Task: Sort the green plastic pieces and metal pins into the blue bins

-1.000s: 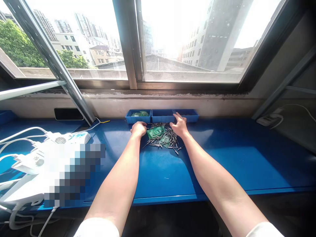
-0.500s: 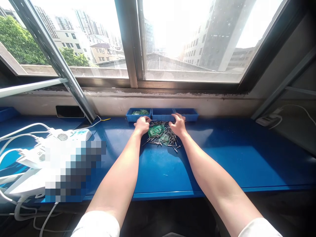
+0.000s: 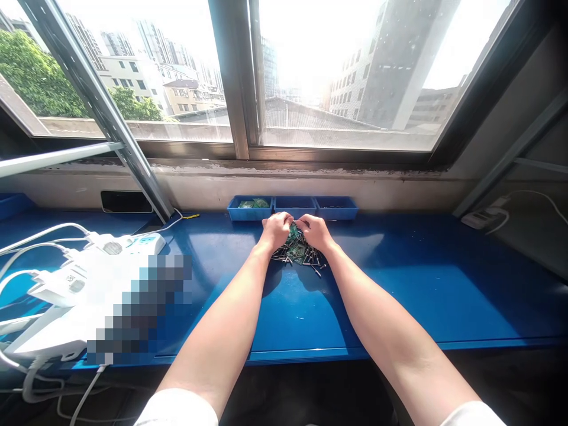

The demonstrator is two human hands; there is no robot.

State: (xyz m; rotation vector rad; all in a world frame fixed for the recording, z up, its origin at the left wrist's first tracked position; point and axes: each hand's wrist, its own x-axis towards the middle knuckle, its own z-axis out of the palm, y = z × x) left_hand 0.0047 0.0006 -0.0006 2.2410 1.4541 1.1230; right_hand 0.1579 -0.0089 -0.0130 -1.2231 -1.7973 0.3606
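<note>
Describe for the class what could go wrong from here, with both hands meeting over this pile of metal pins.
The left hand and right hand sit tight over the loose metal pins, so pin ends might prick the skin. Pins could also roll across the blue bench, since some already lie apart from the pile. The green packet lies among them and may snag pins if lifted.

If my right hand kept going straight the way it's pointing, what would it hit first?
Probably the green packet at the fingertips of your right hand, though depth is hard to judge; your left hand is close beside it, and the middle blue bin lies beyond.
</note>
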